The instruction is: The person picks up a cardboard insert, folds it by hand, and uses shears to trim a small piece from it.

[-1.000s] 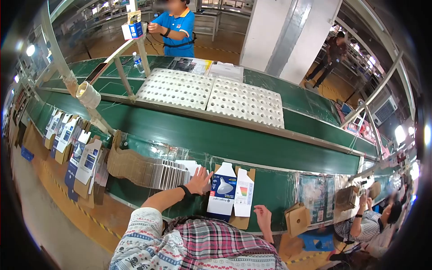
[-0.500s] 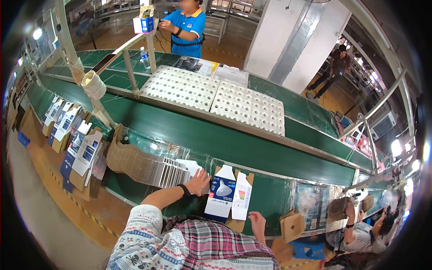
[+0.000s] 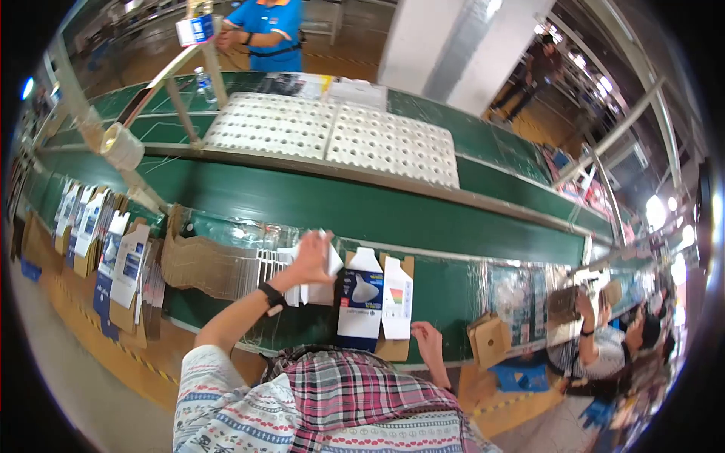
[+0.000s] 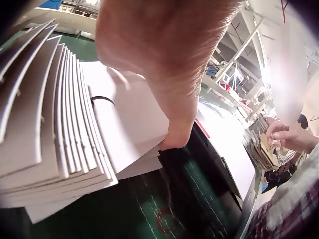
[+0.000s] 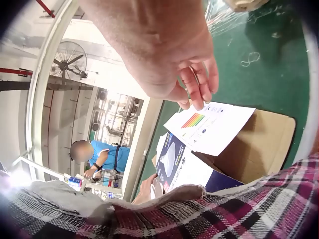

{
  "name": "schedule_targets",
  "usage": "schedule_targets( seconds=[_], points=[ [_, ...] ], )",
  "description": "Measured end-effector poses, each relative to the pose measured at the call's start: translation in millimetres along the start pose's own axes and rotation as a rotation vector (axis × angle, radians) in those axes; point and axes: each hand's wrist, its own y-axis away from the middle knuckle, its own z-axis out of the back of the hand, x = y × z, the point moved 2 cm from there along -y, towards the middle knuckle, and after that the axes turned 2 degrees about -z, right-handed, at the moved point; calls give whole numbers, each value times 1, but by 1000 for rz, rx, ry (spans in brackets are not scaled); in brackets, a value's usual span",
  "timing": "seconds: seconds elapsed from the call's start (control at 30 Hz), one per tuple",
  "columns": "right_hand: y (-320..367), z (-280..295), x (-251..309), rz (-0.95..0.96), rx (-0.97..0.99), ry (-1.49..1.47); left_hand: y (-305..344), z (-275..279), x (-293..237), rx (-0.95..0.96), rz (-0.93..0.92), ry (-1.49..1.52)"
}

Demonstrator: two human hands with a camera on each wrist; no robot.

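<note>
Left hand (image 3: 308, 260) pinching white card (image 4: 129, 117) at right end of upright card row (image 4: 31, 112). Right hand (image 3: 429, 343) loosely curled, empty, just beside printed carton (image 3: 359, 321): carton flat between 2 hands, long axis fore-and-aft, right hand nearer.

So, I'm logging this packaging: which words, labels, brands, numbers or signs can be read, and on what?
"Angel Light", seemingly, soft: white band of the flat lamp carton.
Too blurred: print on its blue panel.
Too small: print around its colour-bar chart.
Too blurred: cartons at far left; small box at the back.
No number is readable.
</note>
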Motion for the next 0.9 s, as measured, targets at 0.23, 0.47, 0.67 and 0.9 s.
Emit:
schedule_targets(
  seconds=[0.23,0.47,0.67,0.9],
  points=[
    [-64,-11,81,32,145,-256,-19,152,-67,-169,164,1344],
    [-99,-68,145,-81,845,-974,-15,150,-142,-93,128,1568],
    [-76,-45,132,-51,437,-816,-18,148,-112,119,40,1647],
    [-47,-53,121,205,327,-447,-31,118,-93,709,184,1024]
  ],
)
